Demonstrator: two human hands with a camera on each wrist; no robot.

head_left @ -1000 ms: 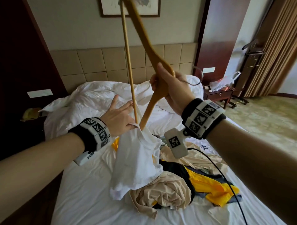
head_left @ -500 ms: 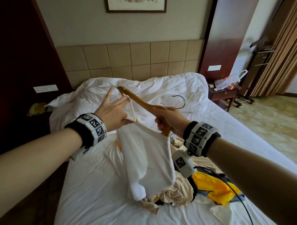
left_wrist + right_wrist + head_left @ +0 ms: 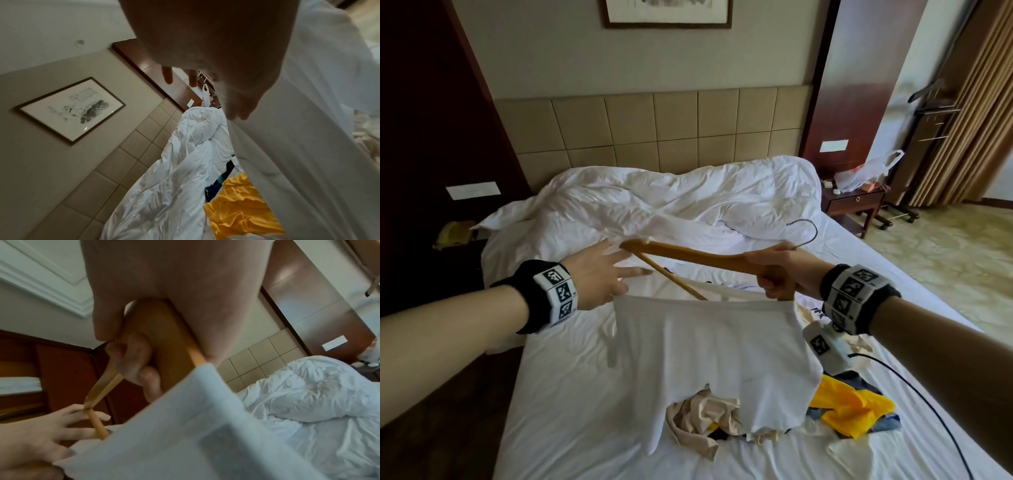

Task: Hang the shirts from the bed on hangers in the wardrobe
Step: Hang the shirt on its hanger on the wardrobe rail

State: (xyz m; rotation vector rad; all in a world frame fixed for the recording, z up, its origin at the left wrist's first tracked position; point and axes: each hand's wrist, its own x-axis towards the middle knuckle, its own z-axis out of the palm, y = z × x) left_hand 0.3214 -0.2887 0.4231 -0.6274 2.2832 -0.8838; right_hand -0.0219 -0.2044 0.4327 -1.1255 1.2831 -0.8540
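Nearest, low in the head view: a heap of shirts (image 3: 729, 425) on the white bed (image 3: 585, 394), beige (image 3: 698, 418) at lower centre, yellow (image 3: 849, 407) to lower right, a black cable (image 3: 928, 404) trailing past toward the bottom right corner. Bare sheet to the lower left of the heap, running out to the bed's left edge against dark floor.

Above the heap, mid-frame: white shirt (image 3: 709, 349) hanging from the wooden hanger (image 3: 698, 257), its upper hem stretched in a nearly level line, lower edge ragged and draped over the beige cloth. Right hand (image 3: 780, 270) at centre right, fingers curled round the hanger's middle just below the metal hook (image 3: 804, 233); right wrist view confirms the wrap around the wood. Left hand (image 3: 599, 274) at centre left, fingers spread and straight, gripping nothing, fingertips just beside the hanger's left tip and lower bar (image 3: 671, 281); contact with the bar unclear. Shirt's left corner just beside that palm.

Further back: rumpled duvet (image 3: 688, 202) across the head of the bed, padded headboard (image 3: 671, 126) behind, framed picture (image 3: 667, 13) at the top edge. Upper right: nightstand (image 3: 852, 202) with a plastic bag (image 3: 866, 171), open carpet (image 3: 945, 260) beyond the bed's right edge, curtains (image 3: 969, 113).
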